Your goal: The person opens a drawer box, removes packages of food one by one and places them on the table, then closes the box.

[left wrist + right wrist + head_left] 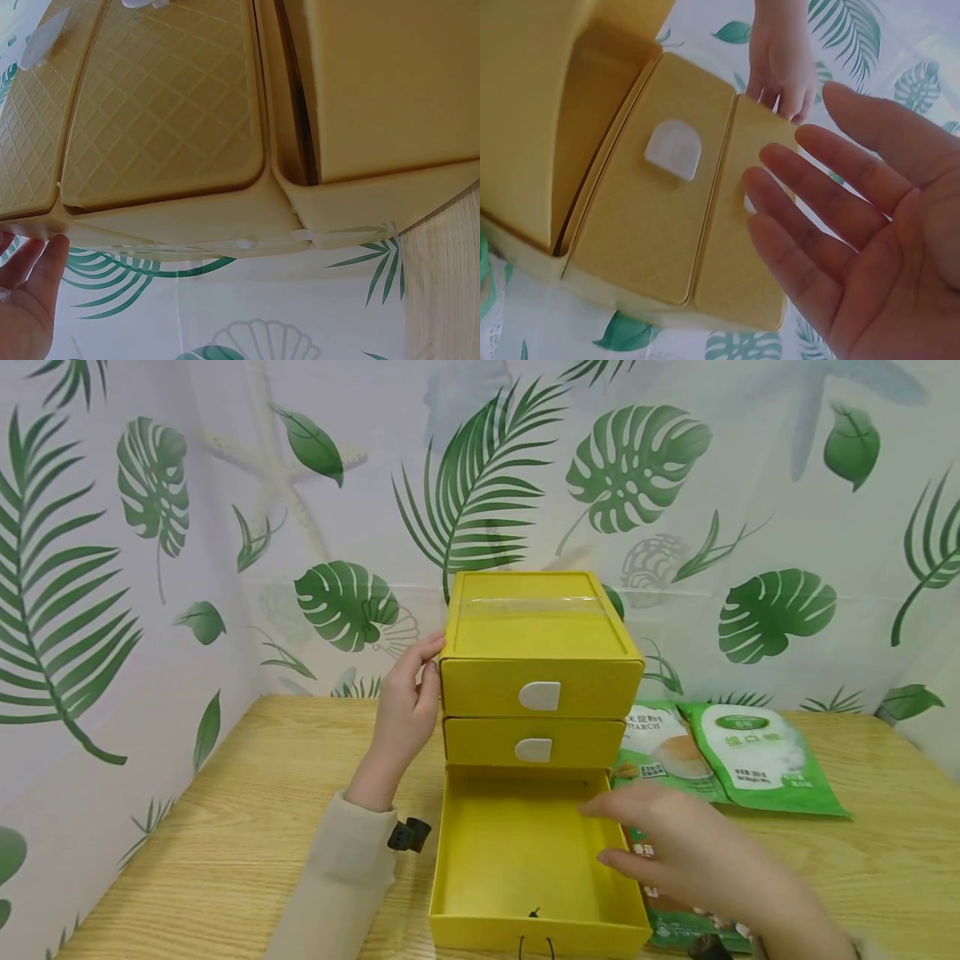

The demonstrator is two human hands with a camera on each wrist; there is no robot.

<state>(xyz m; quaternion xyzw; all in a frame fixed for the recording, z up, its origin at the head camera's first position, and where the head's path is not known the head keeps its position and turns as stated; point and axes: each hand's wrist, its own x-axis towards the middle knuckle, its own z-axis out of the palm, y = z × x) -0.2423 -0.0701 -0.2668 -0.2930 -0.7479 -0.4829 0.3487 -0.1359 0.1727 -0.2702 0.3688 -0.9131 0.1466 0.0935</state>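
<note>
A yellow three-drawer unit (540, 639) stands on the table, its upper two drawers closed, each with a white tab handle (540, 696). Its bottom drawer (525, 852) is pulled out, with the bare yellow floor showing and a black cord loop (536, 947) at the front. My left hand (405, 706) rests its fingertips against the unit's left side near the top; the left wrist view shows those fingers (46, 274) at the edge. Above the drawer's right wall hovers my right hand (675, 843), its fingers apart and nothing in it, as the right wrist view also shows.
To the right of the unit lie a green-and-white starch bag (671, 752) and another green-and-white bag (765, 760). A red-brown and green packet (678, 927) lies beside the drawer, partly hidden under my right hand. A leaf-patterned cloth (480, 460) hangs behind the wooden table (225, 827).
</note>
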